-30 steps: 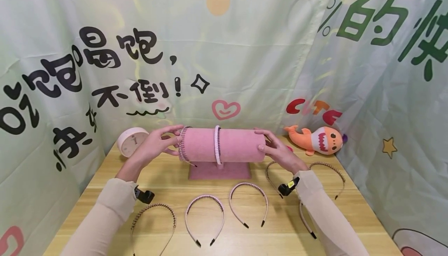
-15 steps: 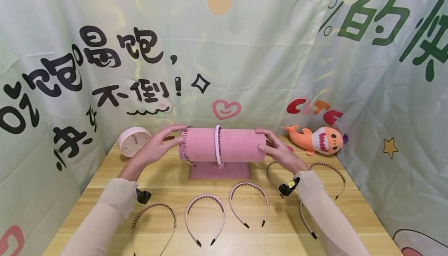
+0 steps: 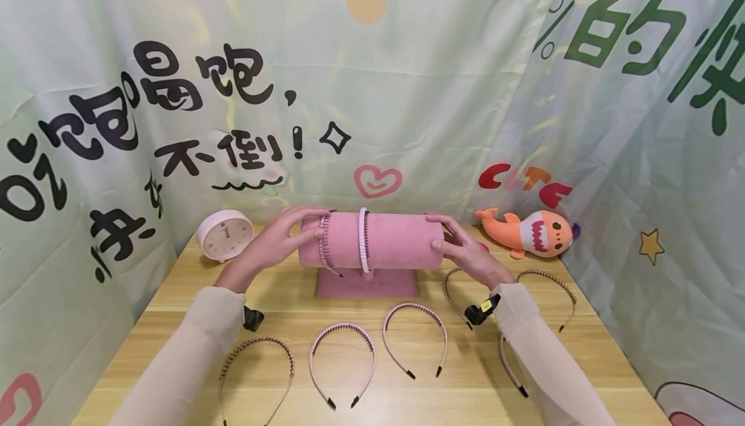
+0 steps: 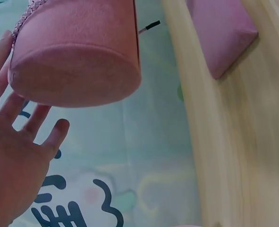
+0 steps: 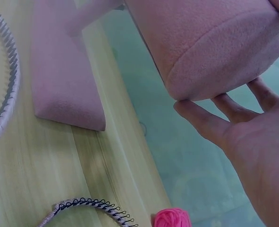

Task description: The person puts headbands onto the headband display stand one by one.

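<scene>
A pink velvet roll [image 3: 401, 242] stands crosswise on its pink base [image 3: 367, 284]. Around its left part sits a beaded headband [image 3: 327, 248] with dark teeth; a white headband [image 3: 363, 245] circles the middle. My left hand [image 3: 279, 238] reaches over the roll's left end, its index finger and thumb extended against the beaded headband. In the left wrist view its other fingers [image 4: 54, 137] are spread beside the roll's end face. My right hand [image 3: 462, 253] holds the roll's right end, thumb in front and fingers over the top edge.
Several headbands lie on the wooden table, among them a pink headband [image 3: 342, 330] and another headband [image 3: 414, 309] in front of the stand. A white clock [image 3: 226, 235] stands back left, an orange plush shark [image 3: 526, 232] back right. Printed cloth [image 3: 442, 90] encloses the table.
My left hand has slid the beaded headband rightward along the roll from its left end. More of the clock shows now. My right hand has stayed at the right end.
</scene>
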